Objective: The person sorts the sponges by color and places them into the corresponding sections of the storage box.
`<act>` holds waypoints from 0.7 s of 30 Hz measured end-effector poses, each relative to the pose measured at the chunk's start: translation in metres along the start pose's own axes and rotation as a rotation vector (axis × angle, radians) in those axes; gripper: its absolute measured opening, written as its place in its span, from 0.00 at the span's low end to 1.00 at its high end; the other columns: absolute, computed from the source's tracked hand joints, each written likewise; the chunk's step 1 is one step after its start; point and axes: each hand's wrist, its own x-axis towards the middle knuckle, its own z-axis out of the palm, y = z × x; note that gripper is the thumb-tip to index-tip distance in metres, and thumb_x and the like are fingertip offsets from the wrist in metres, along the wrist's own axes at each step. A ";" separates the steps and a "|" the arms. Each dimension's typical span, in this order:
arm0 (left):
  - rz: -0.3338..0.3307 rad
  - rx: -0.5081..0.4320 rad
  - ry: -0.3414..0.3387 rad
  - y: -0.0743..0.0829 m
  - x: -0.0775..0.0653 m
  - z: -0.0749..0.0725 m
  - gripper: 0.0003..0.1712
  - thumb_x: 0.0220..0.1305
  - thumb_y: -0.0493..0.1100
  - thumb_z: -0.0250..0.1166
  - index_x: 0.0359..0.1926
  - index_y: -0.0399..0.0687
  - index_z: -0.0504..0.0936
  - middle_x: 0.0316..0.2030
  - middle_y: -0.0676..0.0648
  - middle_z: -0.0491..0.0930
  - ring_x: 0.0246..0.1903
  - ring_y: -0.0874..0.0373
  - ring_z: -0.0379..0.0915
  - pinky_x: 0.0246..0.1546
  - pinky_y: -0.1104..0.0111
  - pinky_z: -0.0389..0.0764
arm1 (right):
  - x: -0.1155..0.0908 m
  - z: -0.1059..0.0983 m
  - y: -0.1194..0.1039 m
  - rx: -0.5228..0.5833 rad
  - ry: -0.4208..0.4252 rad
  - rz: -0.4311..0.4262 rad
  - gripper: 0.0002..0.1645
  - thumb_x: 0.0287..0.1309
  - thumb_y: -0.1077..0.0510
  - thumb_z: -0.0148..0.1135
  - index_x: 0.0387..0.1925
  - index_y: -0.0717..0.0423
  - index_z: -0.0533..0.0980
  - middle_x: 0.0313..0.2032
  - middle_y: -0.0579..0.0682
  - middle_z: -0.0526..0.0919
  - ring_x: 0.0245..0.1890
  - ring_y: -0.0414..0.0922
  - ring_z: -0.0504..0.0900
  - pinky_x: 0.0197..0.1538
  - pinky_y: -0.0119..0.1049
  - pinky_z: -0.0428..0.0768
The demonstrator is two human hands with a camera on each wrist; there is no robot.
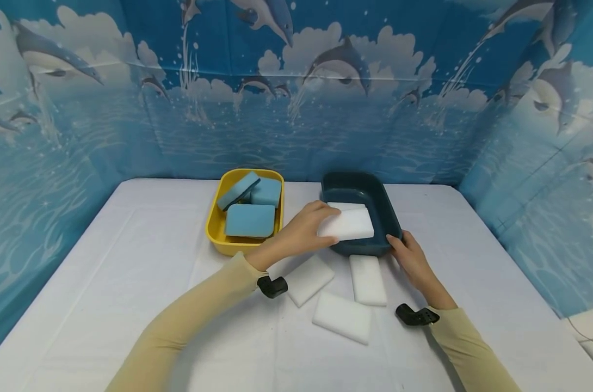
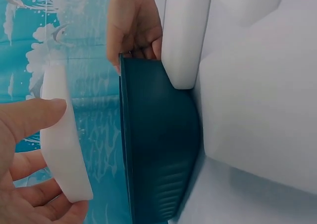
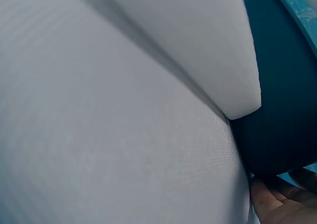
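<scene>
My left hand [image 1: 302,230] pinches a white sponge [image 1: 351,224] between thumb and fingers, above the near left part of a dark teal basin [image 1: 387,209]. In the left wrist view the held sponge [image 2: 64,140] is apart from the basin's rim. Another white sponge [image 1: 346,206] shows partly behind it, inside the basin. At the basin's near right corner my right hand [image 1: 416,264] grips the rim. The right wrist view shows its fingers [image 3: 267,199] against the basin's outer wall.
Three white sponges lie on the white tabletop: one touching the basin's front [image 1: 368,280], one left of it [image 1: 310,280], one nearer me [image 1: 343,317]. A yellow basin [image 1: 245,249] with blue sponges [image 1: 249,220] stands left. A dolphin-print curtain [image 1: 296,130] hangs behind.
</scene>
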 end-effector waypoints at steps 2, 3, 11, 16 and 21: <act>-0.007 0.009 -0.006 0.001 0.005 0.002 0.33 0.59 0.49 0.66 0.64 0.47 0.68 0.58 0.44 0.69 0.56 0.53 0.66 0.54 0.63 0.74 | 0.000 0.000 0.000 -0.010 0.003 0.003 0.42 0.70 0.44 0.39 0.70 0.68 0.41 0.71 0.68 0.44 0.72 0.58 0.51 0.72 0.52 0.55; -0.010 0.015 -0.009 0.001 0.008 0.004 0.33 0.59 0.49 0.66 0.64 0.47 0.68 0.58 0.44 0.70 0.56 0.53 0.66 0.54 0.64 0.74 | 0.000 0.000 0.001 -0.012 0.003 0.003 0.42 0.70 0.44 0.39 0.70 0.68 0.41 0.71 0.68 0.44 0.72 0.58 0.51 0.72 0.52 0.55; -0.048 0.053 -0.027 0.001 0.026 0.014 0.33 0.59 0.50 0.65 0.65 0.48 0.68 0.58 0.45 0.70 0.53 0.55 0.67 0.51 0.66 0.76 | -0.001 -0.001 0.001 -0.003 -0.003 -0.008 0.42 0.70 0.44 0.39 0.70 0.67 0.41 0.71 0.68 0.45 0.72 0.58 0.51 0.72 0.52 0.55; -0.068 0.056 -0.037 0.001 0.039 0.023 0.33 0.60 0.51 0.65 0.65 0.49 0.68 0.58 0.46 0.70 0.55 0.54 0.67 0.52 0.66 0.76 | -0.002 -0.001 0.000 -0.019 0.003 -0.005 0.42 0.70 0.43 0.39 0.70 0.67 0.42 0.71 0.68 0.46 0.72 0.58 0.52 0.72 0.52 0.55; -0.093 0.048 -0.037 0.001 0.050 0.031 0.34 0.59 0.51 0.65 0.65 0.49 0.68 0.59 0.45 0.70 0.56 0.53 0.65 0.52 0.66 0.75 | -0.001 0.000 0.000 -0.041 0.011 0.005 0.43 0.69 0.41 0.39 0.71 0.66 0.42 0.71 0.67 0.47 0.71 0.58 0.53 0.72 0.52 0.56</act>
